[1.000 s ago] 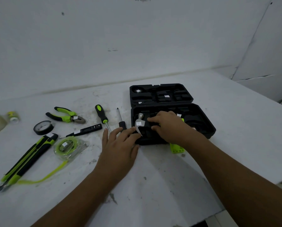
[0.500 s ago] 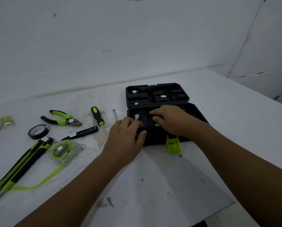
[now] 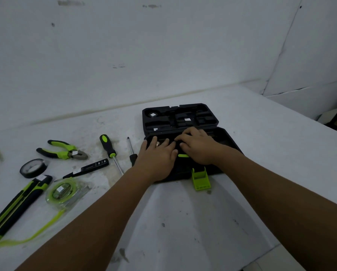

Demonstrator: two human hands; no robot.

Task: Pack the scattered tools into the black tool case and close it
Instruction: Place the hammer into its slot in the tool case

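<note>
Head view: left hand (image 3: 157, 155) and right hand (image 3: 198, 146) press flat inside the open case (image 3: 202, 114).

No legible text or labels

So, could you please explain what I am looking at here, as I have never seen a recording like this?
There is no machine here: a person works with two bare hands, and the single picture comes from a camera worn on the head, looking forward and down. On the white table an open black tool case lies with its green latch folded out in front. Both hands are in its lower half: the left hand lies with straight fingers on the contents, the right hand beside it; whether the right holds anything is hidden. To the left, unpacked, lie pliers, a screwdriver, a tester pen, a black tape roll, a tape measure and a utility knife.
</note>
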